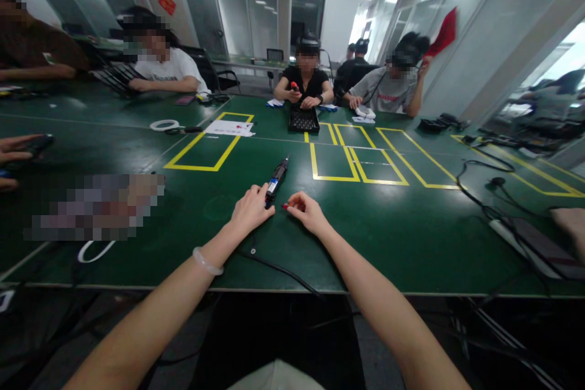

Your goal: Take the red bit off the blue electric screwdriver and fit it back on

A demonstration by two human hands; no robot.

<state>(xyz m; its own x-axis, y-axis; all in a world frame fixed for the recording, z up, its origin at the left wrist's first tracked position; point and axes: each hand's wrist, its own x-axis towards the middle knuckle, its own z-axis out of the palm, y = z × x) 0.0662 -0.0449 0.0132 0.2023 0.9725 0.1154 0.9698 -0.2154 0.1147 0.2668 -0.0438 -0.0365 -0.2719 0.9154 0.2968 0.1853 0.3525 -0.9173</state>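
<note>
My left hand (250, 210) is closed around the lower end of a black electric screwdriver (276, 180) with a blue-and-white label. The driver's thin tip points away from me, up and slightly right. Just to its right, my right hand (309, 213) has thumb and fingers pinched on a small red piece (285, 206), whose exact kind is too small to make out. Both hands rest low over the green table (219, 268), close together. A black cable (287, 273) runs across the tabletop beneath my wrists towards the front edge.
Yellow tape rectangles (336, 179) mark the table. A paper sheet (228, 128) lies ahead to the left, near a white cable coil (164, 125). Across the table, a person sits behind a black tray (303, 120). At right are cables and a dark flat device (543, 247).
</note>
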